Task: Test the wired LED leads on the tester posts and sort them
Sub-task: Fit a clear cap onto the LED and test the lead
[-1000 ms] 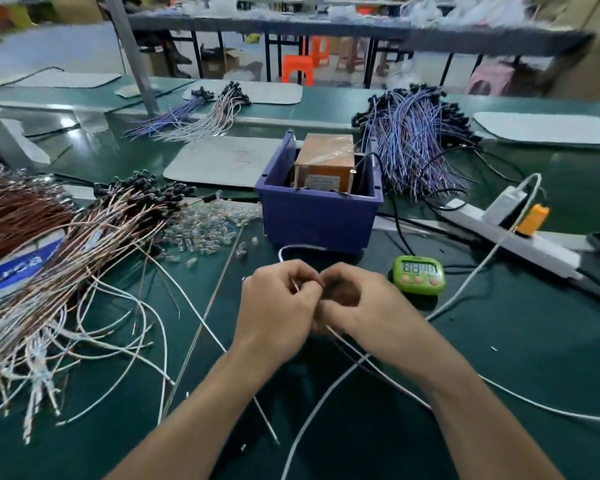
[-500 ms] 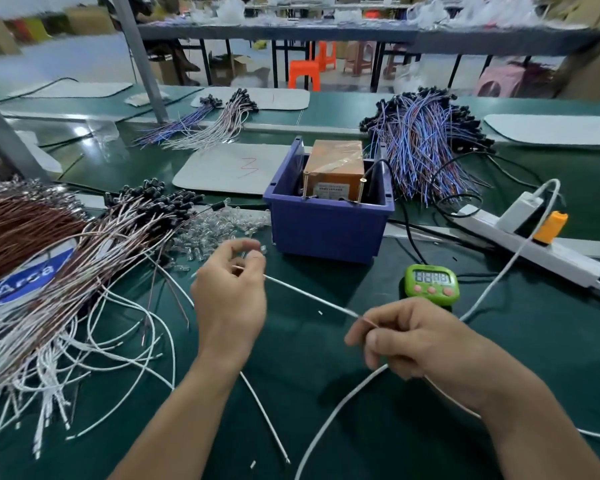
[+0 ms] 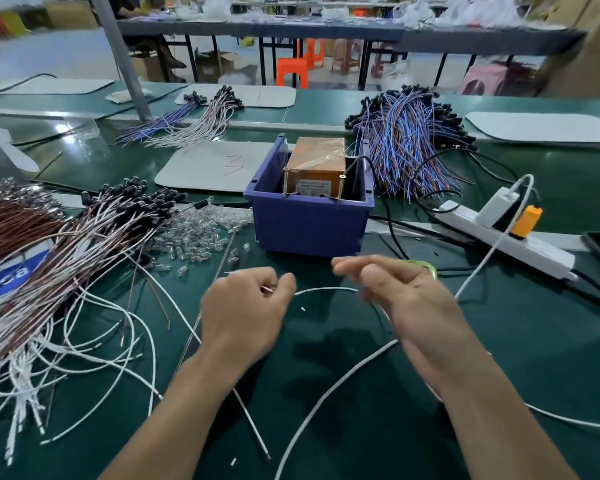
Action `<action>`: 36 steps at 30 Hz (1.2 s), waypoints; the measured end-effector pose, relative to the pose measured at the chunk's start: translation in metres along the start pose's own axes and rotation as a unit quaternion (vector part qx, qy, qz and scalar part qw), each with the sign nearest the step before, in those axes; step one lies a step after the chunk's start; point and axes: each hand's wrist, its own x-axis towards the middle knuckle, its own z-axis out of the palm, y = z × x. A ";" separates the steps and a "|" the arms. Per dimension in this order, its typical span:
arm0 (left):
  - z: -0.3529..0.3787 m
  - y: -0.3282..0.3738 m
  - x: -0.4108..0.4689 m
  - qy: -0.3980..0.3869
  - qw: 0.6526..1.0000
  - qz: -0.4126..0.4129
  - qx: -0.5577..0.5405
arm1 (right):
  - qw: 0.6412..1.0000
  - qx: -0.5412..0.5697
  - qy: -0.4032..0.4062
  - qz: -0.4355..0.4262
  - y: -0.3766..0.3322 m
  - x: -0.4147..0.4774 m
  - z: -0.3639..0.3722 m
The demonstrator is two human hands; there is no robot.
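So: the white lead (image 3: 326, 288) appears to trail off the near bench edge at 6 o'clock and climb to the right hand (image 3: 399, 303). From there it arcs across to the left hand (image 3: 243, 306). The long axis of the held span runs 3-to-9, roughly parallel to the bin front.

The left hand pinches the lead's end between thumb and forefinger, with the other fingers curled. A bare tip just shows between them. The right hand is motion-blurred. Its fingers are loosely bent and the lead passes by the thumb, but a real grip can't be confirmed.

The tester posts (image 3: 286, 183) are two upright screws at the front of the orange tester box (image 3: 317, 157), inside the blue bin (image 3: 309, 223). They sit at 12 o'clock from both hands, well apart from them and above bench level.

The left hand holds the working end, so it likely leads up and forward. Risk: the slack arc could snag the bin rim.
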 end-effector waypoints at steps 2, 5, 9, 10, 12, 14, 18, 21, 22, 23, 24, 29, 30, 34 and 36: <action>0.007 0.004 -0.005 -0.054 0.992 0.026 -0.108 | 0.995 -0.040 -0.091 0.010 0.003 0.000 0.016; 0.011 0.005 -0.009 -0.148 0.948 0.003 -0.283 | 0.988 -0.074 -0.132 0.017 0.008 0.002 0.030; 0.011 0.004 -0.007 -0.196 0.904 -0.014 -0.380 | 0.982 -0.147 -0.118 0.010 0.011 0.004 0.025; 0.010 0.005 -0.007 -0.198 0.905 -0.008 -0.377 | 0.982 -0.138 -0.128 0.019 0.012 0.003 0.022; 0.007 0.003 -0.008 -0.189 0.920 0.009 -0.342 | 0.986 -0.107 -0.124 0.036 0.013 -0.001 0.016; 0.003 -0.003 -0.005 -0.155 0.946 0.016 -0.285 | 0.993 -0.070 -0.084 0.052 0.017 -0.003 0.009; -0.002 -0.013 0.002 -0.099 0.972 0.020 -0.212 | 0.997 0.002 -0.010 0.074 0.022 0.004 0.005; -0.004 -0.016 0.006 -0.067 0.981 0.011 -0.180 | 0.996 0.004 0.039 0.084 0.019 0.010 0.013; -0.006 -0.016 0.007 -0.063 0.981 0.009 -0.183 | 0.995 -0.004 0.049 0.085 0.017 0.011 0.015; -0.008 -0.016 0.008 -0.064 0.980 0.008 -0.189 | 0.995 -0.021 0.053 0.082 0.014 0.011 0.017; -0.010 -0.015 0.008 -0.066 0.979 0.011 -0.193 | 0.995 -0.050 0.054 0.074 0.010 0.011 0.018; -0.008 -0.006 0.000 -0.064 0.984 0.044 -0.159 | 0.955 -0.293 0.012 0.051 -0.007 0.012 0.024; -0.006 -0.005 -0.001 -0.063 0.987 0.052 -0.141 | 0.953 -0.297 0.005 0.058 -0.008 0.012 0.025; -0.005 -0.001 -0.002 -0.046 0.988 0.079 -0.122 | 0.959 -0.275 0.015 0.061 -0.005 0.018 0.027; -0.005 0.000 -0.002 -0.042 0.983 0.063 -0.169 | 0.962 -0.263 0.049 0.045 0.003 0.023 0.029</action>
